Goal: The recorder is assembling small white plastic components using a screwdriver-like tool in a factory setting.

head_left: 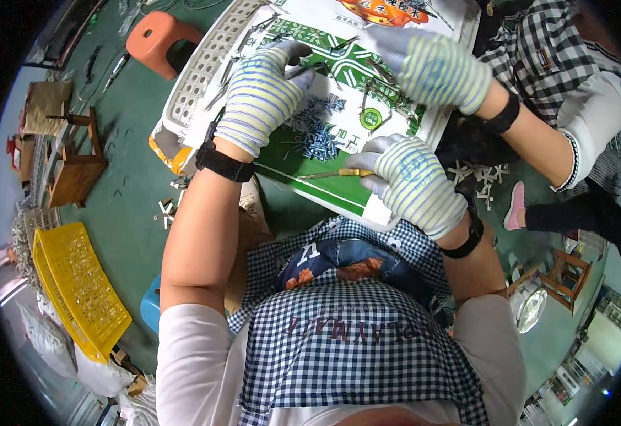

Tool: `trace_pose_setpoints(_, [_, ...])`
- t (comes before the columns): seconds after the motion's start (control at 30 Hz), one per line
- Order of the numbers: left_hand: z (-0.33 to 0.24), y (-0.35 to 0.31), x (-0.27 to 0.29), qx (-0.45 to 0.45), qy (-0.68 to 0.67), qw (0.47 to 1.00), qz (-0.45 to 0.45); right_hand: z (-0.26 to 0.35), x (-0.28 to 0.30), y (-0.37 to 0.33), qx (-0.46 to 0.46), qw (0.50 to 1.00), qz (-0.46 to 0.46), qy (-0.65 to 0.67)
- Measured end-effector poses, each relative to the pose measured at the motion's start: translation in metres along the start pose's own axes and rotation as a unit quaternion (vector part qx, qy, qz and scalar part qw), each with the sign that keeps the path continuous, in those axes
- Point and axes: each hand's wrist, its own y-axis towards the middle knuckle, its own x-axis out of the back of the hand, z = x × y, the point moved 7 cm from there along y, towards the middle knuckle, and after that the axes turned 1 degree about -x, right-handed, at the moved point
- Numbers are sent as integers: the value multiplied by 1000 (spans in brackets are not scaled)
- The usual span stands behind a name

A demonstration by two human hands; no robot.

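Checked apron cloth (353,341) fills the lower middle, closest of all, hiding the lap and whatever lies beneath the near edge of the green and white board (325,163). That board is the landmark: it rests on a white slotted crate (197,71), with green floor (133,213) open to its left as far as a yellow crate (76,284) and an orange stool (161,39). To the board's right, room is tight: a co-worker's gloved hand (435,67) reaches over its far right corner. On the board's middle lies a heap of small blue-grey screws (315,131), thin and jumbled, too small to count. Above the heap the left hand (264,92), in a striped glove, curls its fingers with the tips pinched together; what they pinch cannot be made out. At the board's near right edge the right hand (410,181), gloved alike, closes around a yellow-handled screwdriver (335,173) whose handle end is buried in the fist.
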Motion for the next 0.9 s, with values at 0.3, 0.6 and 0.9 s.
trace_pose_setpoints(0.3, [7,4,-7,-35,185,982,16,-3,0,-1,11,999,-34,3])
trace_pose_setpoints(0.6, [5,3,4,-20,203,979,16,-7,-7,-2,-6,1000,-26,7])
trace_pose_setpoints(0.9, [6,2,8,-34,221,975,-11,-3,-3,0,-5,1000,-19,8])
